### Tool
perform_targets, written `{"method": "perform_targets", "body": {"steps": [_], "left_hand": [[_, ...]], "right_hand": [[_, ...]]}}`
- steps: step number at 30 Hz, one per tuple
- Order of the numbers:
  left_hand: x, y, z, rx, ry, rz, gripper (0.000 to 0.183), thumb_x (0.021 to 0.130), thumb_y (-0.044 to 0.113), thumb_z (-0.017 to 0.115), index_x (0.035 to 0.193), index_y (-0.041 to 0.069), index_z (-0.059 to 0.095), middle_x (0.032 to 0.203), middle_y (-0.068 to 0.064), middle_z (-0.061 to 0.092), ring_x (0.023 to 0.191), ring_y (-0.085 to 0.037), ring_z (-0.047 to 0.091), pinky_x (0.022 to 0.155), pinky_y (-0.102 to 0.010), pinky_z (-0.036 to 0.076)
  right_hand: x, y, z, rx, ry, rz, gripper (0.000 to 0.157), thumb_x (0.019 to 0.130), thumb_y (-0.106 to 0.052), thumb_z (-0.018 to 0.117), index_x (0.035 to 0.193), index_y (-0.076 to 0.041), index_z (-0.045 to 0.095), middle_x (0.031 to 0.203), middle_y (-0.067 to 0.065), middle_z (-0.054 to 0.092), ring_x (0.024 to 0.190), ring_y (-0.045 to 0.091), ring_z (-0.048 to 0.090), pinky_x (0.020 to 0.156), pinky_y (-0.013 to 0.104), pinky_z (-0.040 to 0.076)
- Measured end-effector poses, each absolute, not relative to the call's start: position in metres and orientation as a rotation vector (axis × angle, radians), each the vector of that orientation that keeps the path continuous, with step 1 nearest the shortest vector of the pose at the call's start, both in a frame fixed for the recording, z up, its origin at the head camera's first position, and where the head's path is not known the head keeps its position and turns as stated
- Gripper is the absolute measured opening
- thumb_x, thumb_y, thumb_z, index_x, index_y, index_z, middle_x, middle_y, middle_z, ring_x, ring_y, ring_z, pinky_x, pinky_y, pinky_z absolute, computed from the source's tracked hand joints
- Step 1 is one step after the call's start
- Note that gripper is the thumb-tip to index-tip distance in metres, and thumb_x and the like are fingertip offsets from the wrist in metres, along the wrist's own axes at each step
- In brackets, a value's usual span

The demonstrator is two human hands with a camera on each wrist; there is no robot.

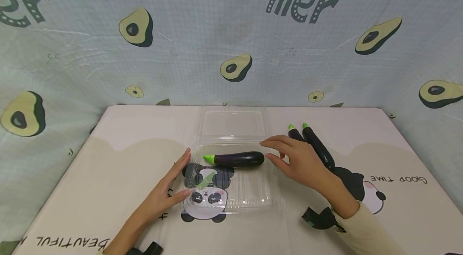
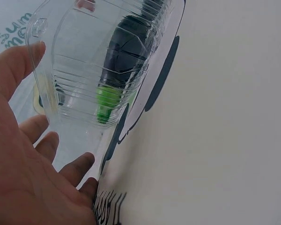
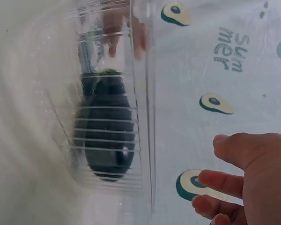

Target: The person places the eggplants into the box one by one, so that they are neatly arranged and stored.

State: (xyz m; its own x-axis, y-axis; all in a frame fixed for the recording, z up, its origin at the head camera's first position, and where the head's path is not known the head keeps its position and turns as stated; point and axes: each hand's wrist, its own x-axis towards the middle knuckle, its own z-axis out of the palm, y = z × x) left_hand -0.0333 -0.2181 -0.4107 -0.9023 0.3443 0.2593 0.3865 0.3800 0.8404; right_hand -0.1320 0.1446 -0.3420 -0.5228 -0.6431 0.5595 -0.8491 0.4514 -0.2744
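A dark eggplant (image 1: 240, 159) with a green stem end lies crosswise inside a clear plastic clamshell box (image 1: 249, 200), toward its hinge side. The box's lid (image 1: 233, 123) is folded back behind it. My left hand (image 1: 164, 192) is at the box's left side, thumb and fingertips touching its rim, fingers spread; the left wrist view shows the hand (image 2: 23, 126) beside the clear wall. Off the box's right edge, near the eggplant's rounded end, hovers my right hand (image 1: 300, 160), holding nothing, its fingers loosely bent. The right wrist view shows that hand (image 3: 253, 178) apart from the box.
Two more eggplants (image 1: 318, 146) lie behind the right hand, one partly hidden by it. The table (image 1: 90, 190) carries printed pandas and lettering. A curtain (image 1: 188, 38) with avocado prints stands behind and at both sides of the table.
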Motion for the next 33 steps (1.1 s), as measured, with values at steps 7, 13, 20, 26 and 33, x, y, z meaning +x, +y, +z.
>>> {"method": "perform_targets", "body": {"steps": [7,13,20,26,33], "left_hand": [[-0.033,-0.217,-0.41,-0.706,-2.556,-1.592,0.079,0.086,0.006,0.065,0.152,0.008,0.022,0.16,-0.006,0.011,0.145,-0.02,0.009,0.11,-0.016,0.01],[-0.033,-0.216,-0.409,-0.711,-2.557,-1.584,0.08,0.086,0.006,0.065,0.153,0.01,0.022,0.16,-0.006,0.011,0.145,-0.021,0.009,0.11,-0.017,0.01],[-0.034,-0.216,-0.41,-0.692,-2.578,-1.574,0.08,0.086,0.008,0.065,0.153,0.01,0.022,0.16,-0.006,0.011,0.145,-0.021,0.01,0.11,-0.018,0.01],[-0.034,-0.216,-0.41,-0.689,-2.575,-1.563,0.079,0.086,0.007,0.065,0.153,0.009,0.022,0.16,-0.006,0.012,0.145,-0.026,0.01,0.11,-0.017,0.01],[-0.033,-0.217,-0.408,-0.69,-2.576,-1.576,0.08,0.086,0.006,0.065,0.153,0.01,0.022,0.16,-0.005,0.011,0.145,-0.022,0.009,0.11,-0.016,0.01]], "right_hand": [[-0.129,0.161,-0.343,1.177,-2.254,0.793,0.031,0.084,-0.013,0.072,0.115,-0.013,0.068,0.109,0.001,0.066,0.06,0.005,0.048,0.046,0.012,0.031],[-0.127,0.174,-0.353,1.072,-2.199,0.842,0.033,0.097,-0.036,0.055,0.113,-0.01,0.069,0.102,0.001,0.066,0.059,0.001,0.044,0.045,0.012,0.034],[-0.118,0.189,-0.363,0.895,-2.272,0.895,0.029,0.09,-0.025,0.067,0.113,-0.007,0.068,0.096,0.001,0.063,0.058,0.009,0.045,0.046,0.013,0.033],[-0.109,0.197,-0.371,0.755,-2.342,0.922,0.041,0.074,-0.001,0.078,0.114,-0.007,0.068,0.08,-0.003,0.055,0.052,0.01,0.042,0.047,0.014,0.035],[-0.103,0.204,-0.374,0.631,-2.368,0.941,0.042,0.076,-0.001,0.077,0.116,-0.008,0.067,0.075,-0.006,0.051,0.053,0.006,0.043,0.045,0.013,0.036]]}}
